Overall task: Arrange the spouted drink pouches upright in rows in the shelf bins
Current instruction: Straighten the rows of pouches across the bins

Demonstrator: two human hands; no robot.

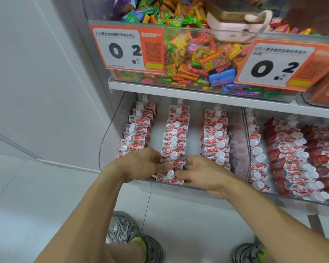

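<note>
Left bin [110, 141] holds three upright pouch rows, nearly complete; left hand [141, 165] and right hand [201, 173] pinch the front pouch [170, 178] of the middle row between curled fingers, while the right bin [247, 141] looks less orderly.

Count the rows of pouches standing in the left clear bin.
3: a left row by the bin's left wall, a middle row running to the hands, and a right row. Pouches under the hands may be hidden.

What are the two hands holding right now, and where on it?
Both hands, left hand and right hand, pinch the front pouch of the middle row by its upper sides, beside the white cap.
</note>
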